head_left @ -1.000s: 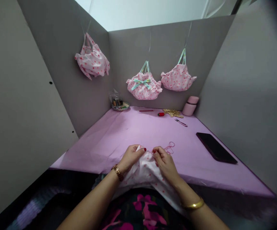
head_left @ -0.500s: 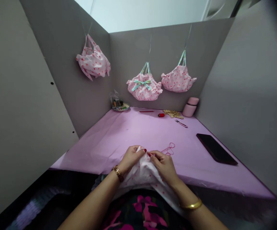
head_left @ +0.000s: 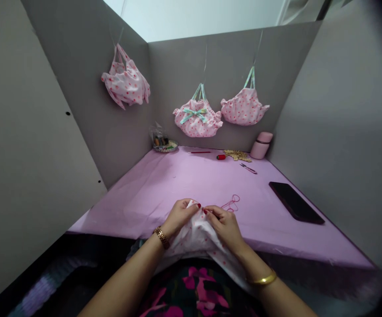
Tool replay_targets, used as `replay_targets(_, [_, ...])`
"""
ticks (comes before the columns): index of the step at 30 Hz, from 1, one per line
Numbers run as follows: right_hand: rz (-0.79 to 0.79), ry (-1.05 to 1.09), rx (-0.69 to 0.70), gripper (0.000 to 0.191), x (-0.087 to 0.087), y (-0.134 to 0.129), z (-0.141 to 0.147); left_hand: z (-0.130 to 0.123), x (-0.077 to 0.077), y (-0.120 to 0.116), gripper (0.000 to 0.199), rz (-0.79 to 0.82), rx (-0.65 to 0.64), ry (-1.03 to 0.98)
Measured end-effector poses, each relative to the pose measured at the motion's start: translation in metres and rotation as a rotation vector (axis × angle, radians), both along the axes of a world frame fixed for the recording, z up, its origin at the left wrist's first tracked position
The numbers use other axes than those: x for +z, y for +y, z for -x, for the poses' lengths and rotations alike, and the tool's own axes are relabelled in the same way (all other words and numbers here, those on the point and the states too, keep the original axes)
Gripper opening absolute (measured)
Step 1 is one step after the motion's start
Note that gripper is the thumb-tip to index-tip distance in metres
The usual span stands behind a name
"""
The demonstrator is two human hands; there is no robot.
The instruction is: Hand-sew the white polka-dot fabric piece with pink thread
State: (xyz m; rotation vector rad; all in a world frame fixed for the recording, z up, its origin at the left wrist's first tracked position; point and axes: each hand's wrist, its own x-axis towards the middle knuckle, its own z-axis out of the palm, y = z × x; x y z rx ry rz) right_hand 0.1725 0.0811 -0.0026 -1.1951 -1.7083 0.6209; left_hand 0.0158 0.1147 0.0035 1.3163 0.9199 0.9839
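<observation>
White fabric with small red dots (head_left: 195, 235) lies over my lap and rises to the table's front edge. My left hand (head_left: 179, 216) pinches its upper edge between thumb and fingers. Close beside it, my right hand (head_left: 224, 224) is closed at the same edge, thumb and fingertips pressed together on the fabric. Whether a needle is between the fingertips is too small to tell. A loose pink-red thread (head_left: 233, 203) curls on the table just beyond my right hand.
On the purple-covered table (head_left: 138, 189) are a black phone (head_left: 295, 202), thread snips (head_left: 248, 168), a red spool (head_left: 221, 157), a pencil (head_left: 200, 152), a pink flask (head_left: 261, 145) and a woven dish (head_left: 166, 147). Dotted pink cloth pieces (head_left: 198, 125) hang before grey panels.
The view has shifted slightly. Both hands keep their hold on the fabric, with little visible movement between them.
</observation>
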Motion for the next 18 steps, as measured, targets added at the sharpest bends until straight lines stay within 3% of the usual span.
replay_targets(18, [0.07,0.007,-0.021,0.029,0.0005,0.003,-0.0002,0.0,0.0006,-0.0008,0.025,-0.02,-0.009,-0.023])
